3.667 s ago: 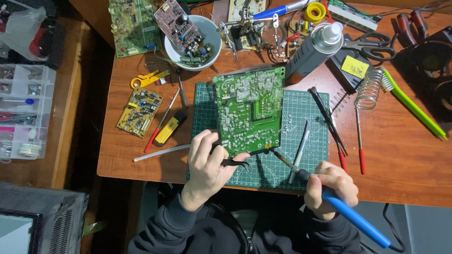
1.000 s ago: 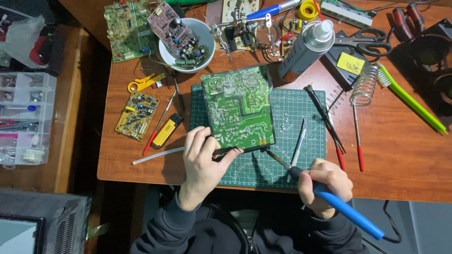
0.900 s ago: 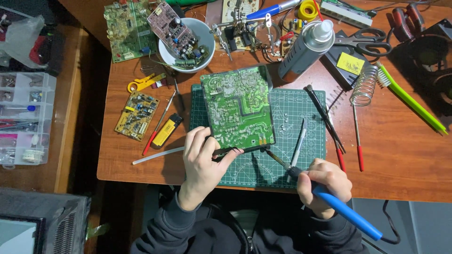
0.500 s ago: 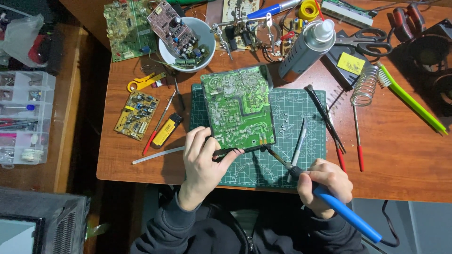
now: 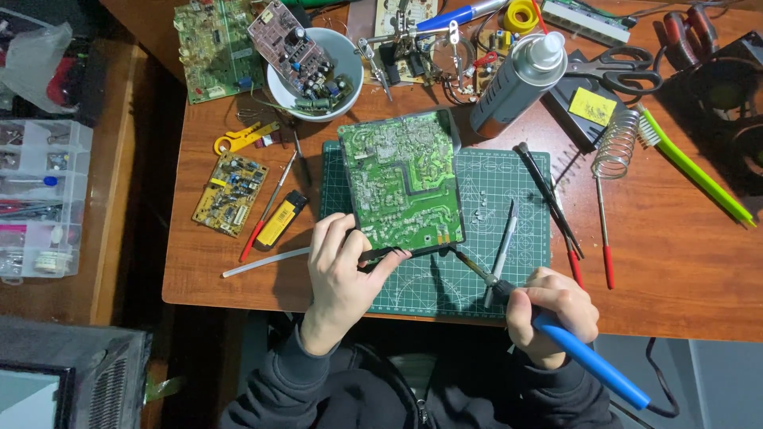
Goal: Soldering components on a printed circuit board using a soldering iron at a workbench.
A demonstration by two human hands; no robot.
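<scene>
The left hand (image 5: 343, 274) is clenched around a thin dark tool (image 5: 389, 254), thumb and fingers pinching it just at the near edge of the green board (image 5: 401, 183). The board lies solder side up on the cutting mat (image 5: 509, 191), tilted a little, its far end reaching past the mat's top edge onto the wooden table (image 5: 668, 254). The right hand (image 5: 552, 310) grasps the blue-handled iron (image 5: 588, 361) like a pen, and the iron's tip (image 5: 457, 254) slants up and left to the board's near right corner (whether it actually touches the board I cannot tell from here). The two tool ends meet close together along that near edge.

Beside the iron a pair of tweezers (image 5: 505, 242) lies on the mat, pointing away from the person. Further right, two black probes (image 5: 548, 199) cross the mat's edge, and a red-handled rod with a coiled wire stand (image 5: 612, 147) rests on the bare wood. A spray can (image 5: 517, 83) leans just beyond the board's far right corner, with scissors (image 5: 624, 67) near it and a green brush (image 5: 695, 167) well off to the right.

To the left of the mat sit a yellow lighter (image 5: 282, 218), a small yellow board (image 5: 230, 195) and a white stick (image 5: 266, 262), the stick running up to the left hand's wrist. A white bowl (image 5: 350, 59) holding another board stands at the far side of the table.
</scene>
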